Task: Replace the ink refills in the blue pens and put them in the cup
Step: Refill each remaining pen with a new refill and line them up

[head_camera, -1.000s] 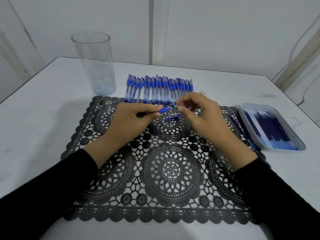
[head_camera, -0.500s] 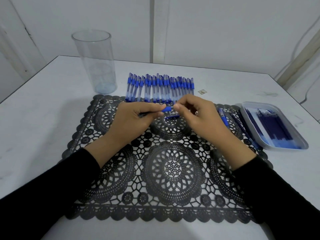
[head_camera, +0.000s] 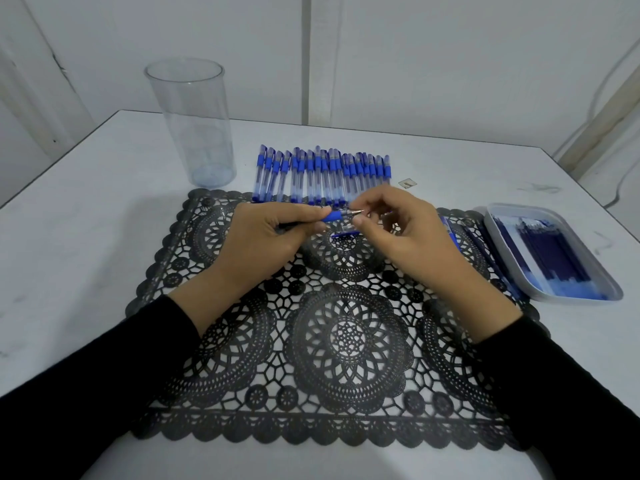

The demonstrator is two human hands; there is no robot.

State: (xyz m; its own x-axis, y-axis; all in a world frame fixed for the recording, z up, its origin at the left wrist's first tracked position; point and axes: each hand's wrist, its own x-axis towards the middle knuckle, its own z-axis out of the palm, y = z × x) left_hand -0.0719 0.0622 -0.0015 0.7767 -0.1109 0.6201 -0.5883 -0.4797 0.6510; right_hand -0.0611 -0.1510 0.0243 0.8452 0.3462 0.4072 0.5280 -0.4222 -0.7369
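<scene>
The cup (head_camera: 194, 126) stands empty, the row of pens (head_camera: 322, 174) waits, and the left hand (head_camera: 263, 237) grips 1 pen (head_camera: 334, 215) while the right hand (head_camera: 398, 233) pinches its tip.

I see the mat (head_camera: 346, 341) lying in the middle of the table (head_camera: 104, 237), close to the near edge. The cup (head_camera: 194, 126) stands upright off the mat's far left corner. A row of pens (head_camera: 322, 174) lies side by side along the mat's far edge, a small scrap (head_camera: 407, 183) just right of it. The tray (head_camera: 504, 251) sits beside the mat's right edge with refills (head_camera: 550, 251) in it. Over the mat's far middle, my left hand (head_camera: 263, 240) and right hand (head_camera: 405, 233) meet on one pen (head_camera: 334, 215), a loose piece (head_camera: 344, 234) on the mat beneath.
</scene>
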